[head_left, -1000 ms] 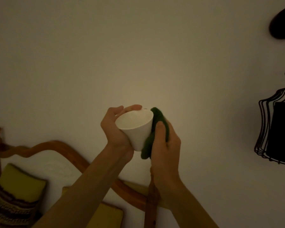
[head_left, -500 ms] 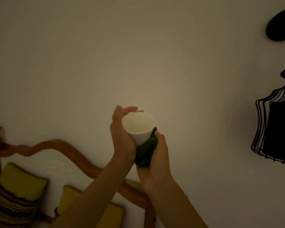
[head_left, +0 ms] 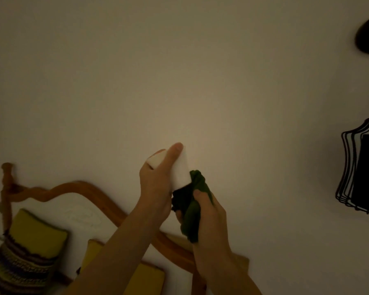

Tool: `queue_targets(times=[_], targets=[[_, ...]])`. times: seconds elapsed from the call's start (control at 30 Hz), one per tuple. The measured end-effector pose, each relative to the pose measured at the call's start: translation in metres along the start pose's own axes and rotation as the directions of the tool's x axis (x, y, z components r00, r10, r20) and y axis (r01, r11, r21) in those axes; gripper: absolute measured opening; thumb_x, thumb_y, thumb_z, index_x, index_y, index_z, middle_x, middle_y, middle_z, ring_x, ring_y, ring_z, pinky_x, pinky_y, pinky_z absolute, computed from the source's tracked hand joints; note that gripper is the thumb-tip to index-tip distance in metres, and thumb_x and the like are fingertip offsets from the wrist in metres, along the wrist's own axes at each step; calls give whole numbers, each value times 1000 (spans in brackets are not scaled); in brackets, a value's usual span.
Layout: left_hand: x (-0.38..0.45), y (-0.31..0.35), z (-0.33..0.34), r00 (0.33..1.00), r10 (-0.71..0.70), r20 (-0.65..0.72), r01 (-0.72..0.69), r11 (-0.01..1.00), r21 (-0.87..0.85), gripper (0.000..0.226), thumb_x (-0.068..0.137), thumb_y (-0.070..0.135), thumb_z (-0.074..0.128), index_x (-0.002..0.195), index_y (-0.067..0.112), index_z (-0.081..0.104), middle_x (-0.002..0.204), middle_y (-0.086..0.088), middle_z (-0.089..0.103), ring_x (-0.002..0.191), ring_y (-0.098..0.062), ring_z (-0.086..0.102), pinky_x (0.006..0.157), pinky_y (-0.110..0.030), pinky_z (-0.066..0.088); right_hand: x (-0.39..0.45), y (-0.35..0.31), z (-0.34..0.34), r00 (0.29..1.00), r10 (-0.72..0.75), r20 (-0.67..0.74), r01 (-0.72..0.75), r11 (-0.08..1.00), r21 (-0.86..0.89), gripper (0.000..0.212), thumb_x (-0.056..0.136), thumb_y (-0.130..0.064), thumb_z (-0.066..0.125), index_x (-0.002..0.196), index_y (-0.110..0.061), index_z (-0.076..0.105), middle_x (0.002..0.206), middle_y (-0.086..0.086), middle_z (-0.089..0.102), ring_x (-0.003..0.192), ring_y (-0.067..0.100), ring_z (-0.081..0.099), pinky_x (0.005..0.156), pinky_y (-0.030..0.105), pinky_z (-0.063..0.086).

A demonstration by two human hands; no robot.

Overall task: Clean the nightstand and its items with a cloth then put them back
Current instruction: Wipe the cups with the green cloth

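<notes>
Both forearms are bare right up to the bottom edge of the shot, so no sleeves showing at all. The left hand (head_left: 158, 184) and right hand (head_left: 209, 211) are bare too, with no gloves. Nails look short and plain on the fingers you can see.

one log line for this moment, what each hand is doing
step: wiping cup | left hand: holds white cup | right hand: grips green cloth against cup's narrow end | nightstand: out of view
</notes>
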State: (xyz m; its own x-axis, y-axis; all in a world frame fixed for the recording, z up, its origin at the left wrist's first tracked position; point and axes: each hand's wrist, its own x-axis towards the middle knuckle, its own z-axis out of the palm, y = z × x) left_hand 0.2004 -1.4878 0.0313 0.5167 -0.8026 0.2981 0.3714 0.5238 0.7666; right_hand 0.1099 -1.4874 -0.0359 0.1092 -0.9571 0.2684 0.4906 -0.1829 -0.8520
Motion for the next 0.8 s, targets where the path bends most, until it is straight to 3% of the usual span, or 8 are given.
queue_targets(times=[0.13,0.3,0.43,0.5,0.57,0.63,0.7,0.8], targets=[[4,9,2,993,-93,-70,83,987,-134,66,54,49,84,106,17,60,103,-10,70,88,-26,71,59,-36,61,-8,5,0,979,-193,65,203,919,-337,10,96,-38,63,104,-41,68,91,-4,75,87,24,73,80,49,61],[-5,6,5,997,-38,-60,35,998,-58,65,49,56,81,100,21,61,102,-6,71,89,-22,71,57,-29,59,-1,-5,4,943,-333,29,322,882,-345,10,96,-29,64,101,-36,69,86,-7,76,78,14,73,75,45,63],[-6,-1,2,999,43,-11,-43,999,29,88,46,60,82,121,19,61,112,-6,68,101,-24,68,75,-37,62,10,-8,-2,944,-326,48,314,845,-433,7,95,-29,65,92,-28,71,78,-1,75,74,20,73,76,51,61],[-4,-1,2,999,13,-36,-13,1000,22,93,41,62,83,122,23,58,109,-5,68,96,-24,69,68,-36,63,9,-2,-3,936,-326,135,346,777,-526,14,95,-27,66,86,-37,67,76,-7,74,76,16,73,78,45,62],[-1,-1,-2,1000,-2,-12,2,1000,-12,83,41,60,85,112,24,62,104,-6,71,94,-26,71,65,-34,61,8,-2,-6,906,-375,195,421,759,-498,14,96,-24,66,93,-37,68,81,-10,75,79,14,73,75,33,63],[-1,0,-5,998,5,62,-1,998,-66,74,51,53,86,112,18,64,110,-10,73,103,-30,70,77,-42,61,8,-8,-9,916,-375,143,401,847,-349,9,96,-19,65,101,-25,71,85,-2,76,78,18,74,68,29,62],[-2,1,-9,990,-1,143,21,990,-136,64,67,43,84,119,12,63,117,-14,71,109,-32,68,87,-48,58,7,-16,-9,965,-259,37,262,947,-185,10,97,-22,62,100,-19,71,83,6,76,77,27,74,65,32,60],[3,6,-22,962,-64,265,133,960,-248,53,75,35,76,122,13,62,110,-12,71,102,-29,68,78,-43,59,8,-24,-13,959,-276,-72,262,952,-161,14,97,-29,60,105,-25,70,87,2,76,83,24,74,76,44,63]])
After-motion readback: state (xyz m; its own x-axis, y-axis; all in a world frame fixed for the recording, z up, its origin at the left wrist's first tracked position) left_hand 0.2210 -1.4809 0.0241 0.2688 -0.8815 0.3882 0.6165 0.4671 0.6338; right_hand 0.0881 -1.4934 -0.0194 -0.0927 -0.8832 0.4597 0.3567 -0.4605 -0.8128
